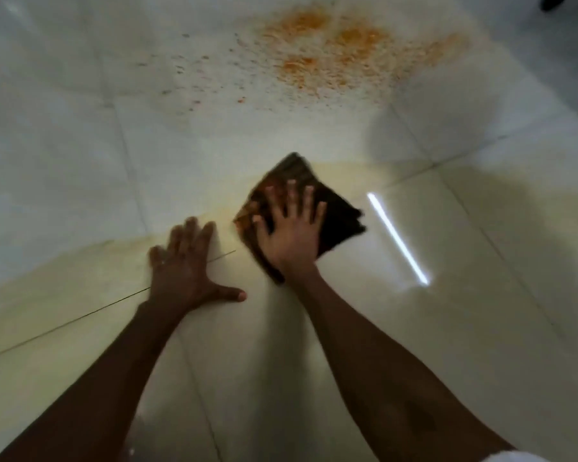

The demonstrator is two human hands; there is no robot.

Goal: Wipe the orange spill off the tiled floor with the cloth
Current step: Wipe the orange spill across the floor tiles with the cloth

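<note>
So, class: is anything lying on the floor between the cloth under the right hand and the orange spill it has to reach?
Nothing visible does. The right hand presses the cloth flat, and only bare tiled floor lies between it and the orange spill farther ahead. The left hand rests on the floor off to the side.

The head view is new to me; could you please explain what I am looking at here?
There is no machine: a person wears one wide-angle camera on the head, looking down at their own two bare arms. The right hand presses flat, fingers spread, on a dark folded cloth lying on the pale tiled floor. The left hand rests flat on the bare floor beside it, holding nothing. Farther away lies the orange spill, with scattered specks around it. A yellowish smear tints the tiles near the hands. The bright streak to the right is a reflected light.
</note>
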